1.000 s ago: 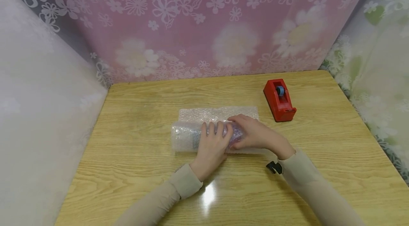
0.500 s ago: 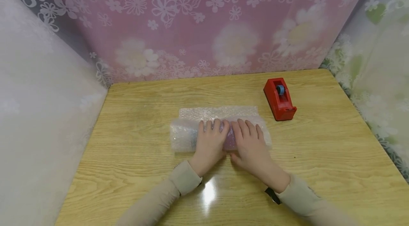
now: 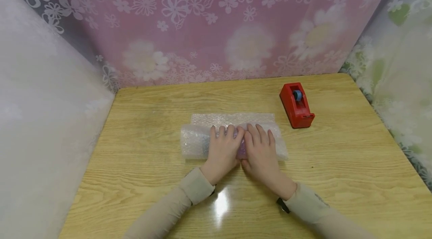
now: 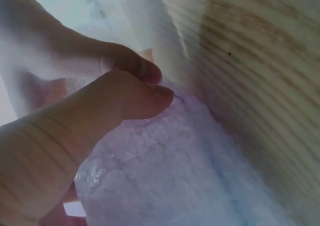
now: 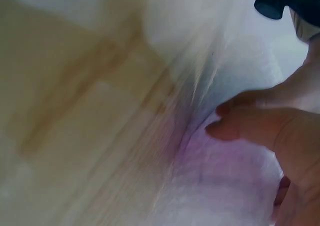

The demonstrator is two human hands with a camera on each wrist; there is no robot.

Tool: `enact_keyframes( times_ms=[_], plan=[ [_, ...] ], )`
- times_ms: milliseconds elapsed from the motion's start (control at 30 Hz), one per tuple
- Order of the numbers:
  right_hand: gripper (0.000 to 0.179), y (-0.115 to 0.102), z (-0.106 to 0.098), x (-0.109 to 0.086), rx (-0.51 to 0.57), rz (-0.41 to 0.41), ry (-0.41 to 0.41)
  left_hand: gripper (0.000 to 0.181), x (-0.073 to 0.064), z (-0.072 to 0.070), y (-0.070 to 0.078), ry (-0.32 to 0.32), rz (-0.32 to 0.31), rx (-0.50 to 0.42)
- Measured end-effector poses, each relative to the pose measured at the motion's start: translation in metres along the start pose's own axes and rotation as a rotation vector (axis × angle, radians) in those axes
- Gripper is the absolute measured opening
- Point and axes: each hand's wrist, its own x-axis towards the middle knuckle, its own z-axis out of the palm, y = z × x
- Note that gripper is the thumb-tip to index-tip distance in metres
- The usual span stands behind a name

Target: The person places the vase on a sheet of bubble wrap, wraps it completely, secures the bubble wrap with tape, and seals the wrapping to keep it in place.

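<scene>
A roll of bubble wrap [image 3: 193,142] lies crosswise on the table, with a purple thing [image 3: 241,151] showing through its layers near the middle and a bluish patch to the left. My left hand [image 3: 221,152] grips the roll left of the purple part, fingers over the top and thumb along the near side. Right beside it, my right hand [image 3: 264,158] holds the roll the same way. In the left wrist view the two thumbs meet at the near edge of the wrap [image 4: 165,161]. A flat strip of bubble wrap [image 3: 233,118] stretches out behind the roll.
A red tape dispenser [image 3: 297,105] with a blue-cored roll stands at the back right of the wooden table [image 3: 141,182]. Pink flowered cloth [image 3: 216,25] hangs behind the table, and pale cloth hangs on both sides.
My right hand has come off the roll's right part, turned, and laid its fingers over the top beside the left hand. The left hand stays nearly in place.
</scene>
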Motion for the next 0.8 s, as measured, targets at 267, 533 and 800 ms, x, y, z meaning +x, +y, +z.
enact_keyframes(
  times_ms=[267, 533, 800],
  plan=[
    [0.087, 0.0069, -0.0012, 0.001, 0.029, 0.007, -0.052, 0.099, -0.0005, 0.0009, -0.0011, -0.064, 0.004, 0.004],
    [0.085, 0.0094, 0.001, 0.0022, 0.042, 0.027, -0.074, 0.106, -0.0013, 0.003, -0.0027, -0.052, 0.01, 0.025],
    [0.084, 0.0082, 0.0027, 0.0032, 0.022, 0.031, -0.08, 0.105, -0.0004, 0.0036, -0.0021, -0.01, 0.021, 0.021]
  ],
)
